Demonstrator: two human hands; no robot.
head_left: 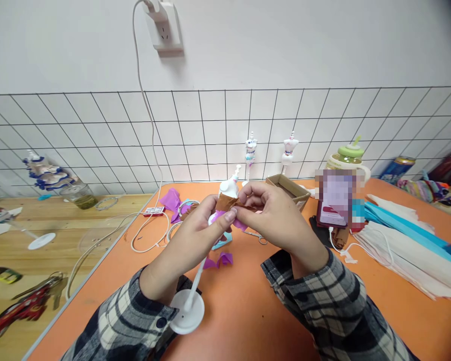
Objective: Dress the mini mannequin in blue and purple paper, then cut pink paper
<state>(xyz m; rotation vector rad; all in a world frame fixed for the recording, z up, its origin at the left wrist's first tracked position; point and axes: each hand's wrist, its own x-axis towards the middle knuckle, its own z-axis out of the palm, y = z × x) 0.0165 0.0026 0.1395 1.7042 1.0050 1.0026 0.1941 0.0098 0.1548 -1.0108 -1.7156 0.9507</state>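
"Two tabletops show in the head view, an orange one point(240, 316) in the middle and a wooden one point(110, 250) on the left. What stands behind?"

"A white wall point(78, 45), its lower part point(210, 131) ruled with dark lines, and a socket point(164, 31) with a plug point(157, 11) in it. Two small mannequins point(289, 148) stand at the back, near an open box point(305, 198)"

"And the hands?"

"The left hand point(195, 230) has its thumb and fingers closed around another white mannequin point(229, 189), tilted above the orange top. The right hand point(280, 216) pinches brown cloth point(225, 202) that lies against that mannequin's body"

"What is hard to make out?"

"The held mannequin's waist, behind cloth and fingers; how the right hand's lower fingers bend, I cannot tell. Purple cloth point(241, 225) shows only partly between the hands, and the scissors point(262, 240) are partly hidden. Blocky squares spoil the phone's point(334, 200) edges, and a red thing point(448, 171) is cut off on the right"
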